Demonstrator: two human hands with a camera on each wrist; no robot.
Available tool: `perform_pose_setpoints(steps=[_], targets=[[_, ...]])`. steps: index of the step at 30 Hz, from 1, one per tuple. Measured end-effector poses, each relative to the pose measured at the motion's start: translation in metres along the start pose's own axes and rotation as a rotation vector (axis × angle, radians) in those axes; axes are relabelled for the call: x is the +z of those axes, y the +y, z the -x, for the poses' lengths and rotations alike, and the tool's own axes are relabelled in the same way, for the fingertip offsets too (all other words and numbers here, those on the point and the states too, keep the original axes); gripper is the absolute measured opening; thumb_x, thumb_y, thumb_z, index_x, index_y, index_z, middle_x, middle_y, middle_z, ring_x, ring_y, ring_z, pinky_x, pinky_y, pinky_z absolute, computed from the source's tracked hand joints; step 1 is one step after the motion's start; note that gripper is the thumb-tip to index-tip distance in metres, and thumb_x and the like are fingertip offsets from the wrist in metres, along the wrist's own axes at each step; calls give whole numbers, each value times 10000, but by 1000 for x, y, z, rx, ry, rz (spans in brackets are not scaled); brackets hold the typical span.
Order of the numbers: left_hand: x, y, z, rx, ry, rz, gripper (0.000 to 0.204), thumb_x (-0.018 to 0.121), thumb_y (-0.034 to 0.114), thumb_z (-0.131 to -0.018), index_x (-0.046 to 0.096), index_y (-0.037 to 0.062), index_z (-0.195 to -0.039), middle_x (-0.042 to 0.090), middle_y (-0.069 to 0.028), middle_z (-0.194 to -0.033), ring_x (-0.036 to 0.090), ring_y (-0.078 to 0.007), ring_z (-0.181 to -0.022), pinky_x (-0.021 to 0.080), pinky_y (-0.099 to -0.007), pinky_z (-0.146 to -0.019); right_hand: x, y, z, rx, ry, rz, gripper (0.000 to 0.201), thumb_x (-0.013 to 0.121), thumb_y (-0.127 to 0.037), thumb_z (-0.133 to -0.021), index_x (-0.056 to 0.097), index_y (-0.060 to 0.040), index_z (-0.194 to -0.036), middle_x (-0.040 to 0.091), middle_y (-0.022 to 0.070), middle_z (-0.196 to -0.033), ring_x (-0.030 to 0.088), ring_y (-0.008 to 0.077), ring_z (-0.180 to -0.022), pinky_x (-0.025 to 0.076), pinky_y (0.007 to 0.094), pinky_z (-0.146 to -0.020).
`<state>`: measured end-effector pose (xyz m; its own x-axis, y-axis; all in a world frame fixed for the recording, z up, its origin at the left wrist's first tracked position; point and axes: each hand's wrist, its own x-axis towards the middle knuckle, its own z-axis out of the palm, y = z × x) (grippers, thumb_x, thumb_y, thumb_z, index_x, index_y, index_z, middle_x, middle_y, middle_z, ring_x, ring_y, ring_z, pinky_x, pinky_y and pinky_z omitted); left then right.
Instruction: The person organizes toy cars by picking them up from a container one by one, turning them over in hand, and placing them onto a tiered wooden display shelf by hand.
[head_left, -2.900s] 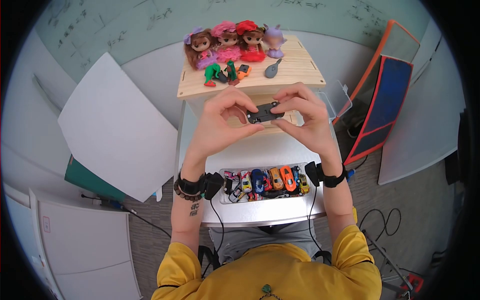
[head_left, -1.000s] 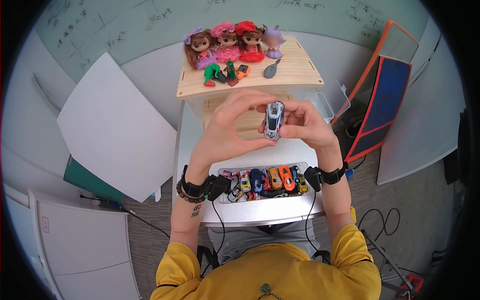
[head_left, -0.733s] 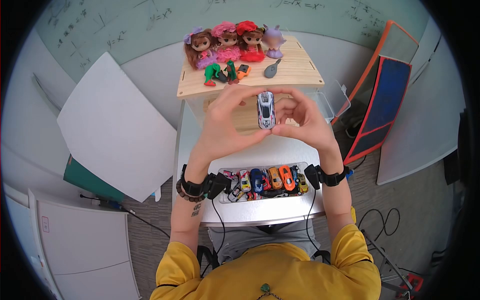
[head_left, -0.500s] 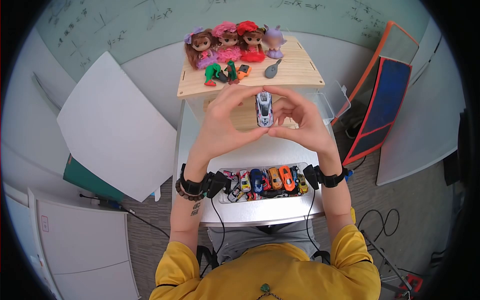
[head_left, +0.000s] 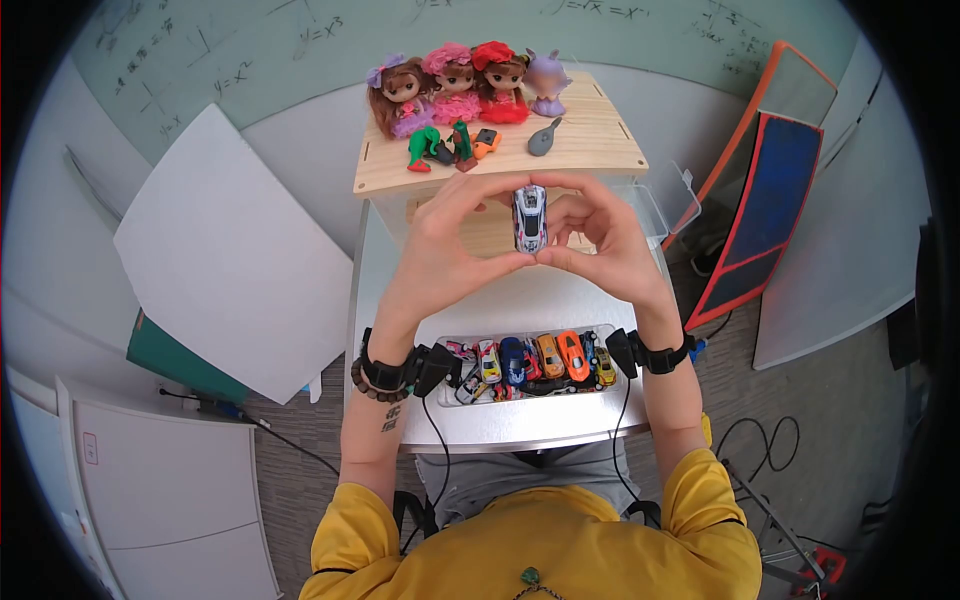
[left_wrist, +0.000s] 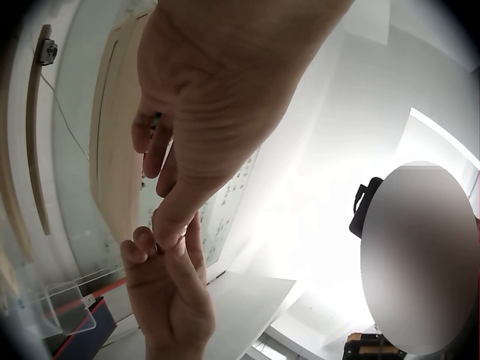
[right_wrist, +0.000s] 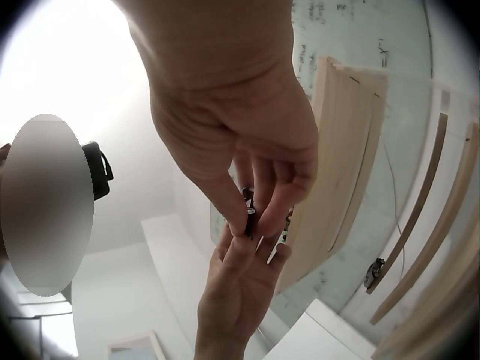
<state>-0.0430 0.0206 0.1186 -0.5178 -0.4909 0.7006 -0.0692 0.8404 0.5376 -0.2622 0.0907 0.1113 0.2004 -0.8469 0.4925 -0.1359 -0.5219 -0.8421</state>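
A small white toy car with a dark window is held upright on end, its roof facing the head camera. My left hand pinches its top and bottom ends from the left, thumb below and index finger above. From the other side my right hand holds the same two ends, its remaining fingers curled behind. The thumbs meet beneath the car. In the right wrist view a dark sliver of the car shows between the fingertips; the left wrist view mostly hides it behind my left hand.
A clear tray of several toy cars stands on the silver table below my hands. Behind is a wooden-topped stand with several dolls, small figures and a grey item. A clear box stands at the right.
The car showed its black underside sideways earlier; it now stands on end with its roof showing. It has shifted slightly up and left since a second ago, and both hands now grip its ends.
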Motion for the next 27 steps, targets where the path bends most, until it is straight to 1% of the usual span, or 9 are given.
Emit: perform_pose_setpoints(steps=[6,11,12,14,18,22,24,26,27], targets=[[-1,3,1,-27,-32,71,685,946,158,-702,674,67,-1324,711,-52,-1107,666,-182,-1006,518,-329,-914,2,-2,0,-27,35,45,675,796,41,-818,568,-68,-1444,717,10,-962,668,91,-887,506,253,-781],[8,-7,3,-138,72,199,367,863,151,-839,709,32,-1150,731,-52,-975,671,-140,-932,519,-314,-886,7,-5,3,-28,11,202,661,815,34,-798,604,-73,-1416,711,-4,-945,659,90,-877,498,266,-800],[8,-9,4,-139,73,199,367,863,151,-839,709,32,-1150,731,-52,-975,671,-140,-932,519,-314,-886,8,-6,3,-20,0,215,661,836,28,-798,609,-70,-1411,709,-12,-946,654,83,-889,489,268,-815],[10,-12,4,-214,95,345,244,818,155,-900,723,18,-1077,735,-42,-963,663,-131,-915,521,-310,-877,8,-5,3,-22,-3,210,667,840,26,-795,607,-69,-1413,710,-12,-939,654,81,-885,488,267,-814],[7,-11,5,-188,89,327,170,764,137,-949,728,8,-1053,737,-34,-954,661,-124,-914,522,-302,-871,8,-4,3,-32,-12,208,676,847,19,-791,602,-63,-1416,712,-11,-927,654,82,-876,486,266,-809],[6,-11,6,-282,69,421,159,704,92,-982,716,-8,-1105,739,-47,-956,672,-117,-943,518,-289,-880,6,-3,3,-7,-19,168,681,853,10,-794,594,-52,-1422,716,-5,-933,650,80,-868,486,269,-805],[3,-11,5,-316,60,468,171,677,67,-992,710,-11,-1141,740,-50,-971,675,-113,-958,515,-283,-886,3,-4,4,45,-17,43,679,823,13,-810,580,-56,-1440,738,4,-932,649,77,-845,492,262,-801],[-3,-13,5,-274,-92,618,405,729,36,-942,639,-31,-1331,703,-63,-1162,648,-113,-1048,487,-279,-952,-3,-1,4,47,-31,-43,696,828,15,-814,564,-43,-1455,739,8,-939,648,74,-850,489,254,-800],[-4,-10,5,-274,-91,618,405,729,36,-942,639,-31,-1331,703,-63,-1162,648,-113,-1048,487,-279,-952,-6,1,4,49,-44,-129,713,833,16,-819,547,-29,-1470,740,11,-947,647,72,-855,487,246,-798]])
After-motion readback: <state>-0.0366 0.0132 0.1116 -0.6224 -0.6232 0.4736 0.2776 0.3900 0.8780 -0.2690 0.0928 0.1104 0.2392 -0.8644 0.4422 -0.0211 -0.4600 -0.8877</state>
